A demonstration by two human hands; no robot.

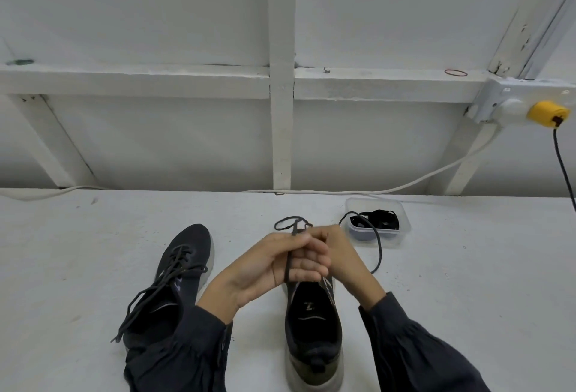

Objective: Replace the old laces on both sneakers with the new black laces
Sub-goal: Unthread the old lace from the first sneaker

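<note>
Holding both hands together just above the middle sneaker (pixel 311 326), we grip a dark lace (pixel 287 267): left hand (pixel 265 273) and right hand (pixel 343 254) curl round it. Left of that sneaker lies the other sneaker (pixel 184 264), laced. Beyond that sneaker, to the right, a clear tub (pixel 403 229) holds black laces (pixel 381 218).

- On my feed, the left hand (pixel 265 270) and right hand (pixel 343 254) are both bare from the wrist.
- Left sleeve (pixel 174 354): I see long, loose, dark charcoal cloth, creased in soft folds, with a seam line running back from the cuff.
- Right sleeve (pixel 414 345): I see the same dark charcoal cloth, long and full, drawn in at the wrist.
</note>
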